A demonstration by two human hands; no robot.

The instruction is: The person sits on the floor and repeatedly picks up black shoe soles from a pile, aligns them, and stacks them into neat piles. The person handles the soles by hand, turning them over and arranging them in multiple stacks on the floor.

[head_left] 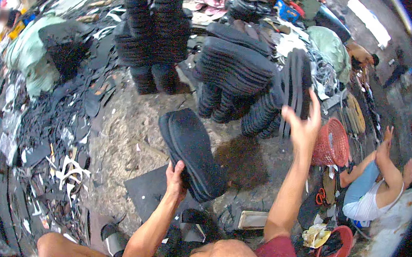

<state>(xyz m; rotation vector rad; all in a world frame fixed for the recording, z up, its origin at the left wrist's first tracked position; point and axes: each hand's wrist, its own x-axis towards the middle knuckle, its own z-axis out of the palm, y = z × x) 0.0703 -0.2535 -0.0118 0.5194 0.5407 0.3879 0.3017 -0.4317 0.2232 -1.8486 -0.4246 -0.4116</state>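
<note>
My left hand (176,179) grips a small bundle of black shoe soles (191,149) by its lower left side, holding it tilted over the floor. Out to the right, my right hand (304,129) has its thumb and fingers spread at a few upright black soles (296,78). Whether its fingertips touch them is hard to tell. Beside these, a large pile of stacked soles (238,64) fills the middle, with more soles (263,112) leaning at its lower right. A dark flat sheet (147,190) lies on the floor beneath my left forearm.
Tall columns of black soles (153,32) stand at the far left of the pile. Dark and white scraps (60,128) cover the left floor. On the right are a red mesh basket (332,142), a red tub (346,248), orange-handled scissors (320,195) and another seated person (375,189).
</note>
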